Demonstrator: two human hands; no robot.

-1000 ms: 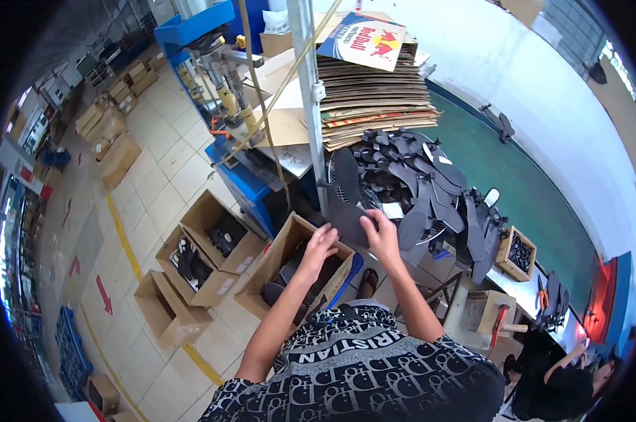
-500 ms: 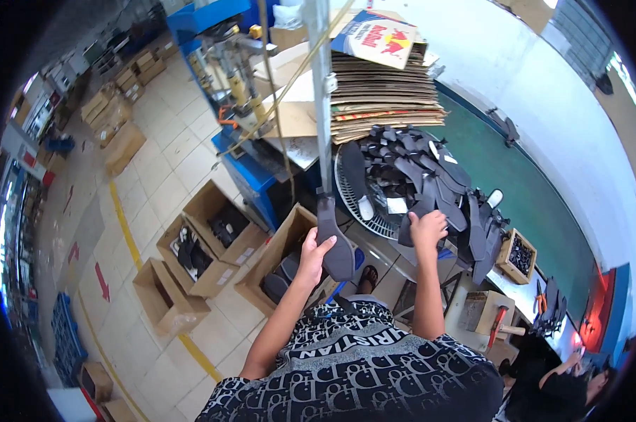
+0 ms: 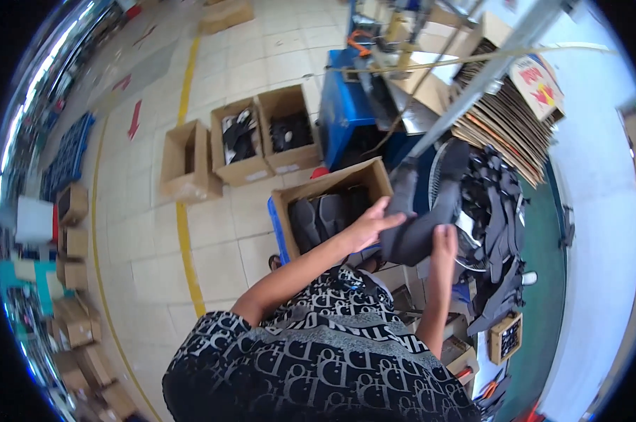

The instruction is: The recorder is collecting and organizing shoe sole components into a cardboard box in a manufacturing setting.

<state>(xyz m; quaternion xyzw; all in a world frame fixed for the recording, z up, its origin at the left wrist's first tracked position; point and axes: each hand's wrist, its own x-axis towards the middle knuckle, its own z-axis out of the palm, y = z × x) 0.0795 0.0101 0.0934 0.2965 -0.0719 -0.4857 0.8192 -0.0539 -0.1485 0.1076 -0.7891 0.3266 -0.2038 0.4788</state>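
My left hand (image 3: 369, 228) grips a dark shoe sole (image 3: 402, 191), thumb on top. Beside it, my right hand (image 3: 442, 247) pinches a second dark sole (image 3: 432, 224) near its lower end. The two soles are held close together and overlap at their lower ends; motion blurs them a little. To the right, a heap of similar dark soles (image 3: 497, 218) fills a round wire basket (image 3: 436, 169). Left of my hands stands an open cardboard box (image 3: 332, 184) with several dark soles (image 3: 305, 219) standing in it.
Three smaller open cartons (image 3: 242, 169) stand on the tiled floor ahead to the left. A blue machine stand (image 3: 347, 105) and a slanting metal post (image 3: 487, 81) rise beyond my hands. Stacked flat cardboard (image 3: 504, 126) lies behind the basket, and a small wooden box (image 3: 504, 337) sits at right.
My view has turned left toward the cartons. My right hand has lifted a sole from the heap and brought it beside the one in my left hand.
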